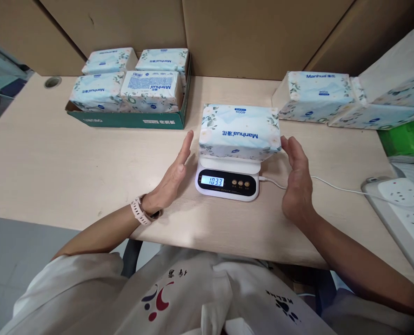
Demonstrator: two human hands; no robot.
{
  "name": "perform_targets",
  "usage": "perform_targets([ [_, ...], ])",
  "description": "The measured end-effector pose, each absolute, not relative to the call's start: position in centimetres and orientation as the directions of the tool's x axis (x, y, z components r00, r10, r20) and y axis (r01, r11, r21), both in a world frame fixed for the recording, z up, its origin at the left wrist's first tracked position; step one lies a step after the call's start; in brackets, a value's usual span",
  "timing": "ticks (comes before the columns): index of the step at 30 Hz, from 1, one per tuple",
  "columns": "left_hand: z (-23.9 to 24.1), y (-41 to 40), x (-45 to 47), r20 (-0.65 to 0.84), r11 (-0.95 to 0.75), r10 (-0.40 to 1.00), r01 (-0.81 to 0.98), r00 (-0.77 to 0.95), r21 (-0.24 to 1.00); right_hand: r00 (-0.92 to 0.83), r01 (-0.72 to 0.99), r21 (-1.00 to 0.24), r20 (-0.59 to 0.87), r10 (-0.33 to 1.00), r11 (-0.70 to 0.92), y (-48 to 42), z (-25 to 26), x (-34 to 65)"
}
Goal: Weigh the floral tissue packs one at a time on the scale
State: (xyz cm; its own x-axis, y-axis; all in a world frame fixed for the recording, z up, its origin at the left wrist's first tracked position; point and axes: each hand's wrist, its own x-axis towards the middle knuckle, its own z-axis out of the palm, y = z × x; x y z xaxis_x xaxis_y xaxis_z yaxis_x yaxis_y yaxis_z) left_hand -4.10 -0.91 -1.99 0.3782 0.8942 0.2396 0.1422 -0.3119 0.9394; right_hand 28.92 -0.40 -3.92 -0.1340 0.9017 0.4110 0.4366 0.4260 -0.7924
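Observation:
A pack of tissues with a blue floral wrapper lies flat on the white digital scale, whose lit display reads 1033; any decimal point is too small to make out. My left hand is held on edge just left of the pack, fingers stretched out and apart from it. On the other side my right hand is upright with its fingers extended, its fingertips close to the pack's right end; whether they touch it I cannot tell. Neither hand holds anything.
A green box with several tissue packs stands at the back left. More tissue packs are stacked at the back right, near a green object. From the scale a white cable runs right towards a power strip.

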Motion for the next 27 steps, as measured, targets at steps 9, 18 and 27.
perform_targets([
  [9, -3.2, 0.1, -4.4, 0.207, -0.229, 0.905, 0.016, 0.372, 0.973, -0.134, 0.499, -0.805, 0.294, 0.946, 0.321, 0.2, -3.9, 28.7],
  [18, -3.9, 1.4, -4.5, 0.145, -0.121, 0.927, -0.09, 0.347, 0.989, -0.14, 0.555, -0.722, 0.409, 0.902, 0.414, 0.4, -2.8, 28.2],
  [27, -2.7, 2.2, -3.8, 0.111, -0.11, 0.962, -0.017, 0.251, 0.994, -0.052, 0.555, -0.741, 0.422, 0.905, 0.378, 1.1, -2.8, 27.6],
])
